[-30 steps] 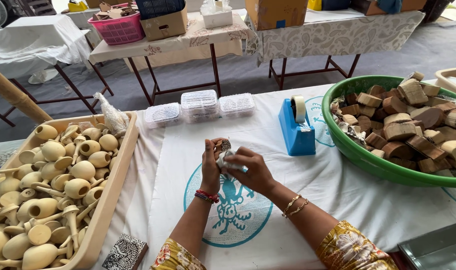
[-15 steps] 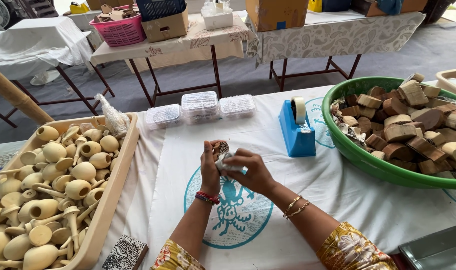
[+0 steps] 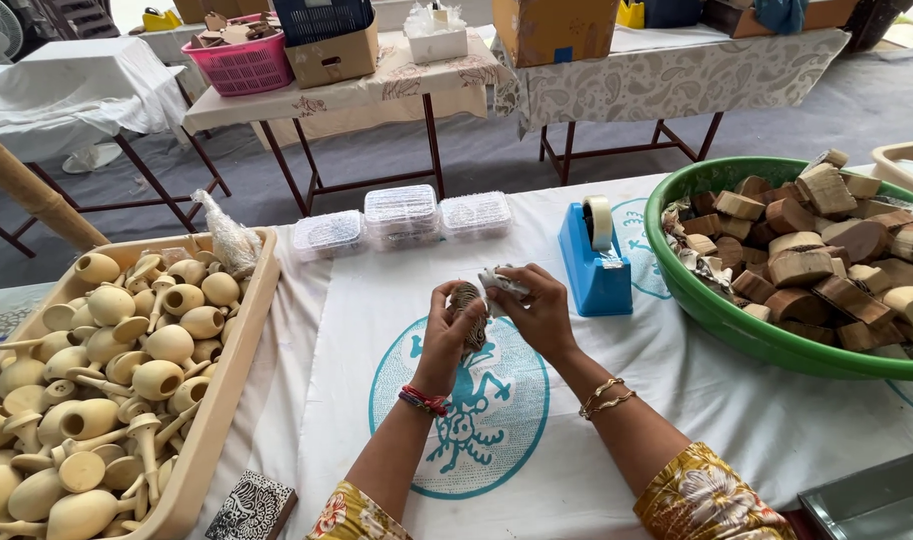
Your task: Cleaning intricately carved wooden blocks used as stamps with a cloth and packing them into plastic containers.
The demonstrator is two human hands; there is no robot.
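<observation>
Carved brown wooden block (image 3: 467, 305), small and patterned, sits upright over the white printed cloth on the tabletop (image 3: 777, 430), between both hands; I judge it mid-wrapping, with taping the likely next need. Largest nearby are the green plastic basin (image 3: 717, 320) of rough wood blocks and the beige tray (image 3: 232, 370) of smooth pale gourd-shaped pieces. A blue tape dispenser (image 3: 592, 270) stands close. Left hand (image 3: 447, 335) fingers curl around the block; right hand (image 3: 542, 310) pinches crinkled clear wrap (image 3: 502, 282).

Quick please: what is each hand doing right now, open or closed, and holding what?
Left hand: closed around a small patterned block.
Right hand: closed, fingers pinching a crumpled pale wrapping against that block.
</observation>
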